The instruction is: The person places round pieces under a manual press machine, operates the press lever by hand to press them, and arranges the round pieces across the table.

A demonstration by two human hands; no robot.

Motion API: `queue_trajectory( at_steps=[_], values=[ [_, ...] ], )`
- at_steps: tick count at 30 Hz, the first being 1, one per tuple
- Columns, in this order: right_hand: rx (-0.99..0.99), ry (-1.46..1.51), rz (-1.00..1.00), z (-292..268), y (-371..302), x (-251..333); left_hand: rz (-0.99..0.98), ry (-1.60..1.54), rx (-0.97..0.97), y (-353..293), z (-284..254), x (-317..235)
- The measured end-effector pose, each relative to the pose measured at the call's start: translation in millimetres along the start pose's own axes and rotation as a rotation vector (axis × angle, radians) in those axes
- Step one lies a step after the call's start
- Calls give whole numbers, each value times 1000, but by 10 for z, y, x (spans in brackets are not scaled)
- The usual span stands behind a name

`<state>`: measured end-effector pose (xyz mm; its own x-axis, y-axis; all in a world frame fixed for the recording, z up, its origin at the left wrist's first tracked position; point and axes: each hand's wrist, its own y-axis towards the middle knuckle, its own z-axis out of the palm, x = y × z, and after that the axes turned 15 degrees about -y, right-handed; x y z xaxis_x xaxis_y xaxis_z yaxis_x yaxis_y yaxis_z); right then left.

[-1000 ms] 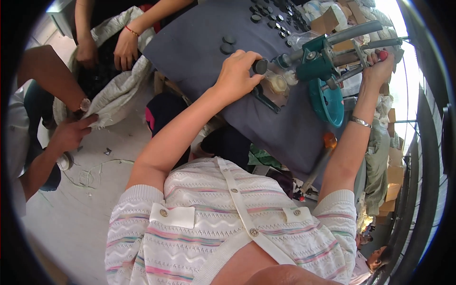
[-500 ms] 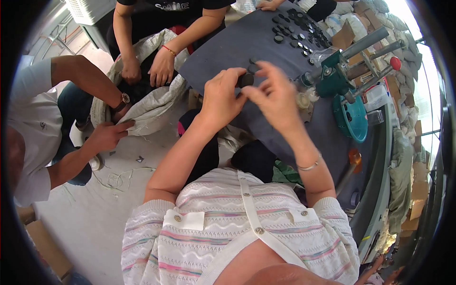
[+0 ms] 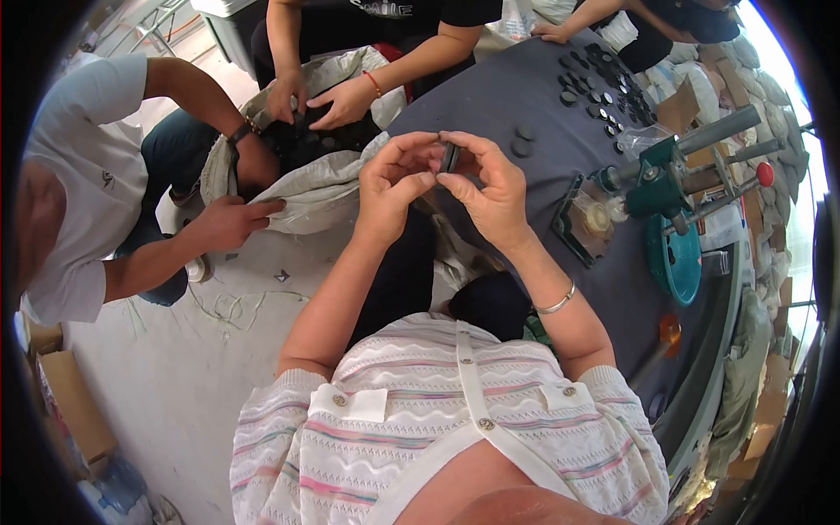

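Note:
Between both my hands I hold a small black round disc (image 3: 450, 158), turned edge-on. My left hand (image 3: 393, 179) pinches it from the left with thumb and fingertips, and my right hand (image 3: 491, 182) grips it from the right. Just beyond, two dark discs (image 3: 522, 140) lie on the grey-covered table (image 3: 472, 86). To the right of my right hand stands a green hand press (image 3: 654, 179) with steel rods, a red-knobbed lever and a pale round die on its base.
A teal basin (image 3: 678, 262) sits beside the press. Many black discs (image 3: 604, 92) are spread at the table's far end. On the left, two people reach into a white woven sack (image 3: 302, 197) of black pieces; another person's hand (image 3: 551, 32) rests at the far edge.
My right hand has come in to the disc and closed on it. The disc has turned from nearly face-on to edge-on. The whole view has shifted, with the surroundings moving rightward.

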<state>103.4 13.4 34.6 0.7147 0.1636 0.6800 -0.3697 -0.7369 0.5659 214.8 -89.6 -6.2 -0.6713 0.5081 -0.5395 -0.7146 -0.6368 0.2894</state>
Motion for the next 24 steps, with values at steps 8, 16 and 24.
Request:
queue_trajectory(
  at_steps=[8, 16, 24],
  values=[
    [65, -108, -208, 310, 229, -26, 102, 71, -172, -4, -233, -101],
    [449, 465, 335, 1397, 175, -359, 1, -399, -584, -185, -1255, -484],
    [618, 394, 612, 1639, -219, -673, 102, -640, -795, -263, -1864, -728]
  ],
)
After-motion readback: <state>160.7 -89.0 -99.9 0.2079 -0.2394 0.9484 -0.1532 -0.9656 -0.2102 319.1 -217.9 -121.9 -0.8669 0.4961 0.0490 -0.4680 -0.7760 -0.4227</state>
